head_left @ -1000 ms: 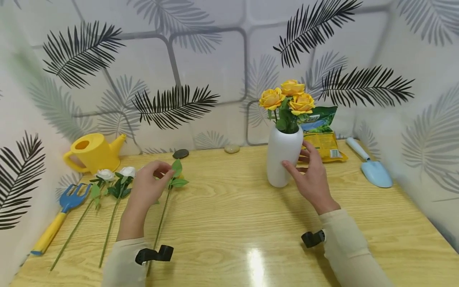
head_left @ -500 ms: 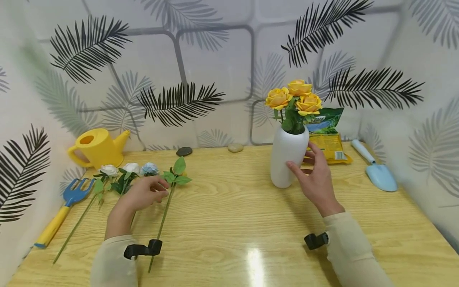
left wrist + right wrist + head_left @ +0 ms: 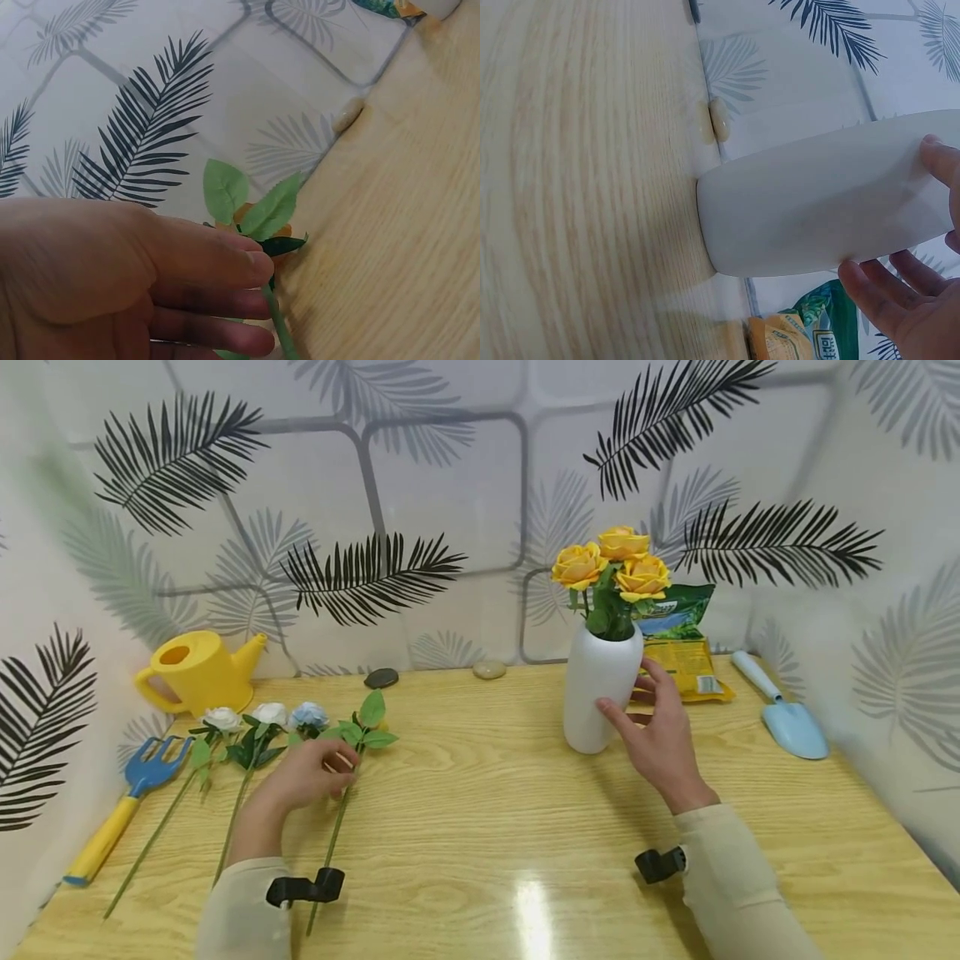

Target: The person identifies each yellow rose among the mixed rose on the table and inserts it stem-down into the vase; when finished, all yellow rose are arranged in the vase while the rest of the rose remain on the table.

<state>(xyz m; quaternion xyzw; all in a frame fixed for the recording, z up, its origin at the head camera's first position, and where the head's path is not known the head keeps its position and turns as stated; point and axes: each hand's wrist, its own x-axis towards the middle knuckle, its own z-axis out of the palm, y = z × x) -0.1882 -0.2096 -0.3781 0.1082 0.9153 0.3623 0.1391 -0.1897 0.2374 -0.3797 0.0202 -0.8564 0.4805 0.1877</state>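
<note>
My left hand is on the loose stem, fingers curled over it just below the leaves; the grip looks light and the stem rests on the table. My right hand steadies the white vase, thumb and fingers touching its right side, loosely cupped, not clamped.

To do this well, I think: pinch the stem firmly below the leaves, lift clear of the neighbouring white and blue flowers, keep the vase braced.

Position: the stem is well to the left of the vase, nearer me. Its long axis runs roughly toward and away from me, tilted slightly, with the leafy head pointing away toward the wall and leaning vase-ward and the cut end toward me. The bloom is mostly hidden by leaves; the wrist view shows a bit of orange.
</note>
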